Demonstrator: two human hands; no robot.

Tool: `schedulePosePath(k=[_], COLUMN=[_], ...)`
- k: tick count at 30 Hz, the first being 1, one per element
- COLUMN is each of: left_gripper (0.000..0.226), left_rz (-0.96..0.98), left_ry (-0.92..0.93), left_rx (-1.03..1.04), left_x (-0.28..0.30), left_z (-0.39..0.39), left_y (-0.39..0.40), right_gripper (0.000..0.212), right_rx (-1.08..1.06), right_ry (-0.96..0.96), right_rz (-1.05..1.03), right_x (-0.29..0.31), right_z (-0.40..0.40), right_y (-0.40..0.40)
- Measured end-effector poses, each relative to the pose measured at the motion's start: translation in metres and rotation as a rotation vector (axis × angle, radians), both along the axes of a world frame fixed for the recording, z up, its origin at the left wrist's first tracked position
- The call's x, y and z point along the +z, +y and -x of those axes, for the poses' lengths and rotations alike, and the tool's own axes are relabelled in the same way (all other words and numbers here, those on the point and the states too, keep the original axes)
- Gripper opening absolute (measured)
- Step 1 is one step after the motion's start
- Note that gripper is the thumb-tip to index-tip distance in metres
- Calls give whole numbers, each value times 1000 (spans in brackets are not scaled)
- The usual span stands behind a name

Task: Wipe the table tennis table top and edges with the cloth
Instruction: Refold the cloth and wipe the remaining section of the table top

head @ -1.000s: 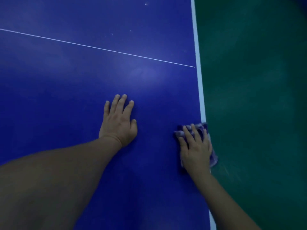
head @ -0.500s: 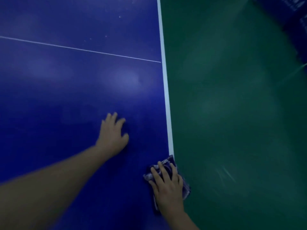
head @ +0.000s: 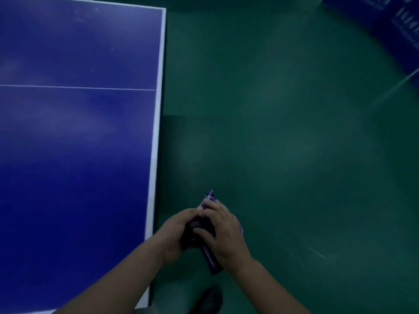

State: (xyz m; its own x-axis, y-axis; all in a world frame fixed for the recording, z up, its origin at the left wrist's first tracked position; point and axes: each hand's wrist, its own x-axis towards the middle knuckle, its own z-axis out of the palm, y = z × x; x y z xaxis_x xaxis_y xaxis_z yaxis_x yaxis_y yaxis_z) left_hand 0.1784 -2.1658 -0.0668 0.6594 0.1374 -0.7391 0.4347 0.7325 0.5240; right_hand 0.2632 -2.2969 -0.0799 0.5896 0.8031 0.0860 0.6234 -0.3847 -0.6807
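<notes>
The blue table tennis table [head: 74, 155] fills the left of the view, with a white edge stripe down its right side and a thin white line across it. Off the table, over the green floor, both hands hold the purple cloth [head: 212, 261] between them. My left hand [head: 175, 234] grips its left side with curled fingers. My right hand [head: 223, 232] wraps over its top and right side. A corner of the cloth pokes up above the fingers; most of it is hidden by the hands.
Green floor [head: 283, 143] lies to the right of the table. A dark shoe [head: 209, 301] shows at the bottom edge. A blue barrier with white lettering [head: 390, 28] stands at the top right corner.
My right hand slid the cloth back along the table's edge, then lifted it off. My left hand left the table top and joined it on the cloth. The view swung right.
</notes>
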Motion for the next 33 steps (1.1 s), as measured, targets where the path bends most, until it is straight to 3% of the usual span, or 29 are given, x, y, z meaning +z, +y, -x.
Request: schedulePosePath(k=[5,10,16,20,22,25,29,33], left_gripper=[25,39,59,56,51,49,47,42], left_rz=[86,151,338,375,364,366,366,143], left_ry=[-80,-124,-114,-121,-131,-181,-191,1], left_rx=[228,395,396,433,428,415,352,178], left_x=[29,39,40,35,35,39,40,29], left_z=[-55,-98,-167,-232,-263,-307,-355,-403], left_y=[-38,-35,7,62,96,146,203,254], right_gripper=[65,51,64,46,33,21,40,37], right_rx=[-151,-287,-71,12,-22,-264,-502,-544], right_ry=[48,169,131,46,232,634,800,992], right_rz=[-66,-75,-15,17,6,-160,-205,-295], right_x=[39,54,69,63,69,85,92,108], right_z=[-61,-103,-169,-245,-280,-333,-416,-492], right_y=[-44,-52,12,68,98,151,211,276])
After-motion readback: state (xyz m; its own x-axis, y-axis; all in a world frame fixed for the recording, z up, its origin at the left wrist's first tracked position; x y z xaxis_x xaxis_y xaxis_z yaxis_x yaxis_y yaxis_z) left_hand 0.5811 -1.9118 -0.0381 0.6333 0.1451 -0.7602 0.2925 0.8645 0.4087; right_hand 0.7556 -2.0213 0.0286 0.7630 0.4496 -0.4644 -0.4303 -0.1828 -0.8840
